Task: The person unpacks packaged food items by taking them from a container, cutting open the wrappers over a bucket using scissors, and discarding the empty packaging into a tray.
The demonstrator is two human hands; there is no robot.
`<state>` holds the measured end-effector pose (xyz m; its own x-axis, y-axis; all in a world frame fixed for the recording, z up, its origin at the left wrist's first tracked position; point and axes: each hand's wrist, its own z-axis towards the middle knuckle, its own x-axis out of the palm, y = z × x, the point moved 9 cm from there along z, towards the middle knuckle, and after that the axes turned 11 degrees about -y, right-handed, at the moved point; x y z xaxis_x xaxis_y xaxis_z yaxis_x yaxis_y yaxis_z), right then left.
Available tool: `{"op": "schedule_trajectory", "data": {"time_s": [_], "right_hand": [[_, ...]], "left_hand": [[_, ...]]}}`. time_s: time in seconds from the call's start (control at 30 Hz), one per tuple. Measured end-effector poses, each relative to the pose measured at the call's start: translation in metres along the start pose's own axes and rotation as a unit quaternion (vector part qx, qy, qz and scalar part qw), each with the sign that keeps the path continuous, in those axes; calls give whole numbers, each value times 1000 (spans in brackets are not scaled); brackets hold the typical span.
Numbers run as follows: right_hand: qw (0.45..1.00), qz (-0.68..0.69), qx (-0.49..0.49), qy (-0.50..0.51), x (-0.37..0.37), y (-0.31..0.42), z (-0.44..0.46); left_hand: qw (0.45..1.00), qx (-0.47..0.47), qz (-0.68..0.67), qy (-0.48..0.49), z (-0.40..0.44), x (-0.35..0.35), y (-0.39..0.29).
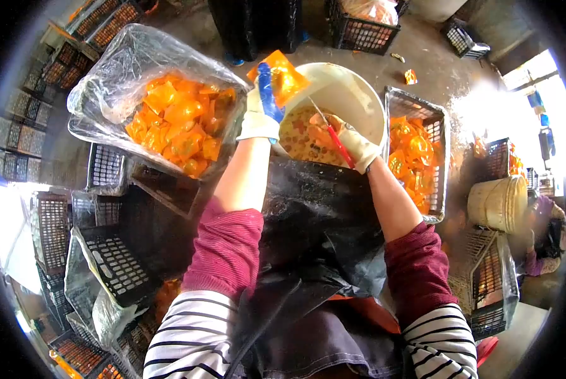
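My left hand (pixel 262 108), in a white and blue glove, grips a shiny orange plastic packet (pixel 285 77) above the left rim of a big white bucket (pixel 359 85). Inside the bucket lies a yellowish, wet-looking mass (pixel 298 134) with many small round shapes. Over the bucket, my gloved right hand (pixel 352 140) is closed around a red-handled knife (pixel 340 145), its narrow blade pointing up and left toward the packet. Something orange-pink shows by the right fingers, too unclear to name. Left of the bucket, many orange packets (pixel 178 120) fill a crate lined with clear plastic (pixel 115 76).
A second crate (pixel 446 158) of orange packets stands right of the bucket. Black crates (pixel 115 262) are stacked at left. A cream bucket (pixel 498 203) lies at right, near another person (pixel 548 237). A person's dark-clad legs (pixel 254 25) stand beyond the bucket.
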<state>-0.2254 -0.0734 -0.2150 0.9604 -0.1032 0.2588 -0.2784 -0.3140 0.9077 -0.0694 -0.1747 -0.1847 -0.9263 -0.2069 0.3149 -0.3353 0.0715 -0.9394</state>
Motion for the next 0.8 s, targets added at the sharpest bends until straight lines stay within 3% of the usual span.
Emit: {"op": "schedule_trajectory", "data": {"time_s": [0.1,0.13,0.23,0.3,0.37,0.47,0.53,0.6,0.63,0.73,0.8], "right_hand": [[988,-132,-60,-44,2,13,2],[998,-62,-18,-23,-2,1,6],[994,-89,2,-60,-5,5,-5],[986,-149,8,-80,-4,6,-8],[980,-173,7,-98,-4,6,-8],[994,-76,-38,-69,-4,0,0],[987,-140,-15,-81,-11,-3,-2],[958,-262,-47,-104,-15,0,1],[960,-253,-34,-112,-18,0,2],[972,-197,-24,-129,-15,6,-2],[982,-122,-56,-133,-17,1,7]], "left_hand": [[984,131,106,56,-9,18,-6],[981,141,113,67,-12,19,-4],[990,103,36,88,-8,22,5],[995,26,-45,83,-7,23,6],[985,-119,-115,55,-9,24,16],[982,-134,-68,113,-9,30,25],[977,-163,-76,117,-10,30,30],[977,-131,-104,135,-12,35,27],[976,-115,-118,144,-14,37,26],[972,-36,169,160,-34,37,0],[973,-38,138,181,-21,38,23]]}}
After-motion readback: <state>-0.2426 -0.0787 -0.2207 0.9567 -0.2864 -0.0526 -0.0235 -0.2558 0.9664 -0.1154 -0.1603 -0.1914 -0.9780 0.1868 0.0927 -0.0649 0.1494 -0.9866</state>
